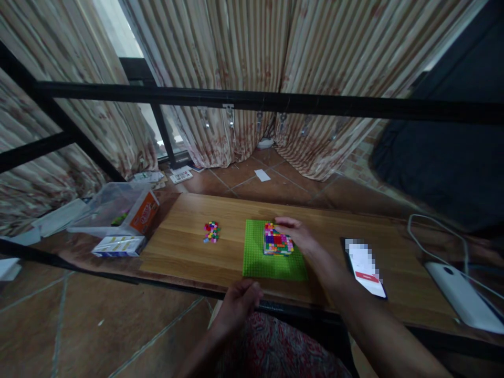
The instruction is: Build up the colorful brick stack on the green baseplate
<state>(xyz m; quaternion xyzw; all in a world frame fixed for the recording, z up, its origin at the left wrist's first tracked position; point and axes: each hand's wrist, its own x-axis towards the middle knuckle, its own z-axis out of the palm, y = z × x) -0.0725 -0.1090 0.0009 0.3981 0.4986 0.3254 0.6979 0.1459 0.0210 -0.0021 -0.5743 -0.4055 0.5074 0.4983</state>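
On a green studded baseplate (255, 265) stands a low block structure (277, 240) built from small toy bricks in many colours. My right hand (295, 231) reaches over its back right corner, with thumb and fingers close together at the top edge. Anything pinched there is too small to make out. At the table's front edge, just below the baseplate, my left hand (241, 299) is curled closed, thumb against the fingers; what it may hold is hidden. Loose toy bricks (211, 232) lie in a small pile left of the baseplate.
On the wooden table (181, 231), a phone (364, 268) lies to the right, beyond it a white device (460, 296) with a cable. At the left end are a clear plastic bin (106, 210) and a small box (118, 245). A black rail (244, 97) crosses before the curtains.
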